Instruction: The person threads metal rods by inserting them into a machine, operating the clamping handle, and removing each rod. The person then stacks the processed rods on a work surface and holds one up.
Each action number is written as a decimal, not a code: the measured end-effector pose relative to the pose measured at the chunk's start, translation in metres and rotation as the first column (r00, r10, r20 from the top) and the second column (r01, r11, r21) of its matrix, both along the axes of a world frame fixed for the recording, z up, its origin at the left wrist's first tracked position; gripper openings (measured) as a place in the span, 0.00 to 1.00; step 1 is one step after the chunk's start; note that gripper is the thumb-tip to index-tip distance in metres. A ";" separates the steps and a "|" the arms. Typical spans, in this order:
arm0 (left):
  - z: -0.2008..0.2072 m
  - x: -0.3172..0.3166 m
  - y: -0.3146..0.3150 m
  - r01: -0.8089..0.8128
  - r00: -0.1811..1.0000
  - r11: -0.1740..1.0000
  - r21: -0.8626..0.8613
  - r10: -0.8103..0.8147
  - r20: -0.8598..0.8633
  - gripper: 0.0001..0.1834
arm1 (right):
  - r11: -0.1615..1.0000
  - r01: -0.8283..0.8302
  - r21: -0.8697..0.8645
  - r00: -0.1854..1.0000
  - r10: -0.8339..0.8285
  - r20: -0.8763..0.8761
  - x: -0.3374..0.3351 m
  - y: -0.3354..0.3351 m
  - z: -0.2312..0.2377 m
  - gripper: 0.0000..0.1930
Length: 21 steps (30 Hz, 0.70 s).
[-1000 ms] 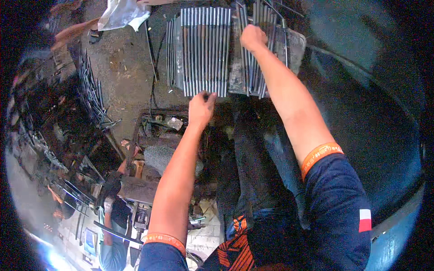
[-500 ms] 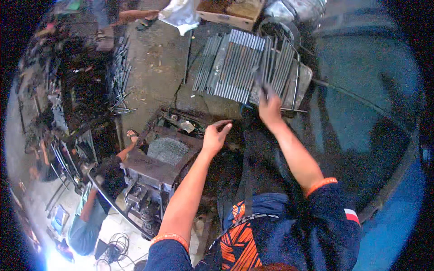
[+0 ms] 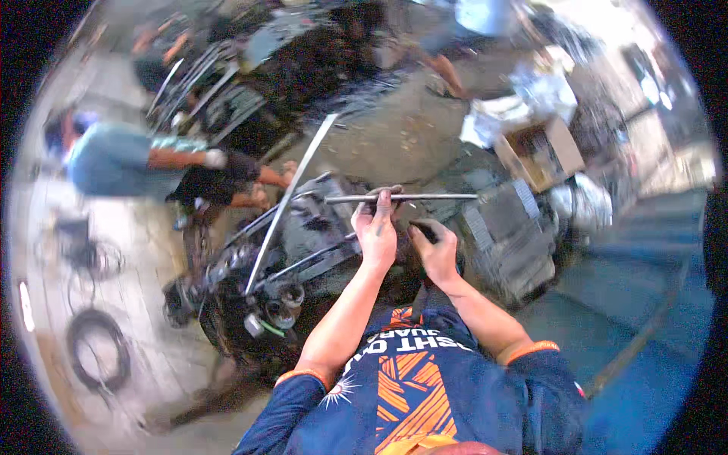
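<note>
My left hand (image 3: 375, 235) is closed around a thin grey metal rod (image 3: 436, 197), gripping it left of its middle. The rod lies level, its longer end reaching to the right. Just below that end, my right hand (image 3: 436, 250) is loosely curled, with thumb and fingers apart and nothing visible between them. A dark metal machine (image 3: 311, 220) stands beside my left hand, with a long pale bar (image 3: 292, 201) slanting up from it. To the right of my right hand lie rows of grey metal rods (image 3: 478, 229), blurred by motion.
An open cardboard box (image 3: 565, 148) stands beyond the rods, beside white plastic bags (image 3: 489, 117). A person in a grey-green shirt (image 3: 114, 163) is low down at the left; another person's leg (image 3: 447, 72) shows at the far side. A black ring (image 3: 80, 356) lies on the floor.
My view has swung to the left. My right hand has come from the rows of rods back toward my body. My left hand, open before, now holds a rod.
</note>
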<state>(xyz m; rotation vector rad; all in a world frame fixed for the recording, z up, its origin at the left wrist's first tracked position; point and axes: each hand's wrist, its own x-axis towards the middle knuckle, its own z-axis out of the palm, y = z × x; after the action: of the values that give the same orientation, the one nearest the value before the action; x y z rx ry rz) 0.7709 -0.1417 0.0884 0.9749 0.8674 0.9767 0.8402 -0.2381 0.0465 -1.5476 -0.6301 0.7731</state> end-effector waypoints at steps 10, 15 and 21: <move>0.136 -0.154 0.026 -0.278 0.737 0.954 0.114 0.136 0.662 0.37 | 0.948 0.127 0.291 0.790 0.081 -0.608 -0.060 0.103 0.142 0.19; 0.176 -0.236 0.054 -0.445 0.341 0.890 0.097 0.069 0.937 0.48 | 0.864 -0.025 0.503 0.850 0.283 -0.444 -0.116 0.113 0.165 0.17; 0.197 -0.265 0.048 -0.583 0.264 0.810 -0.064 0.263 0.928 0.39 | 0.808 -0.118 0.577 0.792 0.427 -0.437 -0.148 0.119 0.178 0.17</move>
<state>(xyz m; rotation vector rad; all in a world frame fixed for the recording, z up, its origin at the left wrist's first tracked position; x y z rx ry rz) 0.5056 -0.0939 0.2856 0.2344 -0.0376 1.9291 0.6924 -0.1196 0.2240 -0.6676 -0.5778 1.1146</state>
